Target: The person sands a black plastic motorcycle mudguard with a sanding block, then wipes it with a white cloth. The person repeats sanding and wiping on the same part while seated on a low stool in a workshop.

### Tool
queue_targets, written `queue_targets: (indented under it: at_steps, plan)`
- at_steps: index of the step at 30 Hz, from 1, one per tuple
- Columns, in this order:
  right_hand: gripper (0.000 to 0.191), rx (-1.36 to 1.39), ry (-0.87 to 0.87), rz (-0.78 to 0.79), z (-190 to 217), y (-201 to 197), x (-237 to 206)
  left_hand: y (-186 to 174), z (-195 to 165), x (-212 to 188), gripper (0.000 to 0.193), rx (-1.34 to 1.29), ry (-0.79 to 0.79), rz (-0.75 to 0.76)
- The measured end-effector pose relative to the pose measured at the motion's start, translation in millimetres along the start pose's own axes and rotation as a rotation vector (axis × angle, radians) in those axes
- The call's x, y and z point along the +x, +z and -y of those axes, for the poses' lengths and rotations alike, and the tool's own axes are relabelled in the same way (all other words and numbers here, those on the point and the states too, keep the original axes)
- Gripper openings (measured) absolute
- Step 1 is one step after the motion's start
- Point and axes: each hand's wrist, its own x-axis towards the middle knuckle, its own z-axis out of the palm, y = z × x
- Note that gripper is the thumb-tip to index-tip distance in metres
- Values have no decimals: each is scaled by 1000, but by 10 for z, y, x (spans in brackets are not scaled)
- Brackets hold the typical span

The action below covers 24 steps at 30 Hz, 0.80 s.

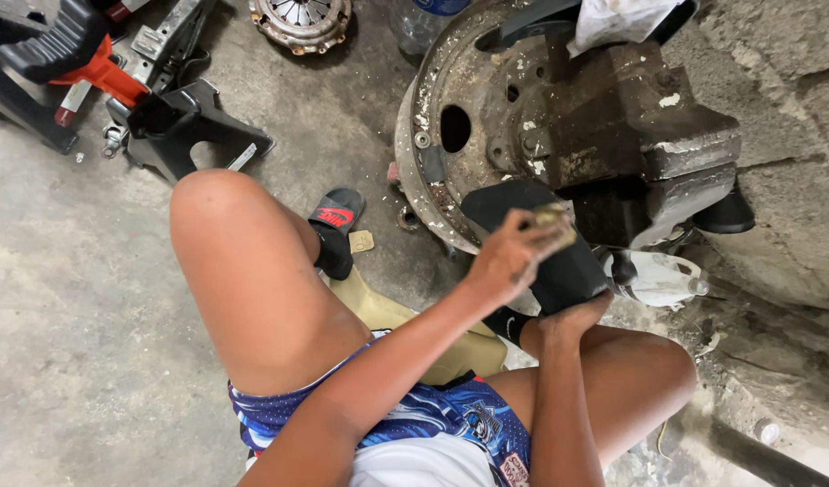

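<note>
The person sits low on the concrete floor [90, 298], knees apart, in front of a rusty wheel rim [451, 117] that carries a heavy, corroded bench vise [631, 135]. Between the knees, just in front of the rim, a curved black pad [550, 243] is held up on edge. The right hand [572, 317] cups it from below, fingers closed around its lower end, while the left hand [514, 257] is pressed against its upper face, fingertips pinching a small tan scrap [554, 216] (probably abrasive paper, though it is too small to tell). A clear plastic bottle [658, 278] lies just beside the pad, under the vise. Farther off are a black jack stand [184, 126], a red-handled tool [99, 72] and a clutch plate [299, 20]. Judging from the grip, the main risk is the pad twisting out of the lower hand if the upper one bears down hard, since only one end is supported. A slip could drive the knuckles into the rim's flaking edge, or knock the bottle over. Bare knees sit close to the work too.
</note>
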Motion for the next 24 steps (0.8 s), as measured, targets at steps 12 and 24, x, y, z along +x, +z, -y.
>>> queue_targets:
  at_steps: [12, 24]
  plan:
    - [66, 7, -15, 163, -14, -18, 43, 89, 45, -152, 52, 71, 155, -160]
    - [61, 55, 69, -22, 129, 224, -124, -67, 630, -261, 59, -278, -335, -435]
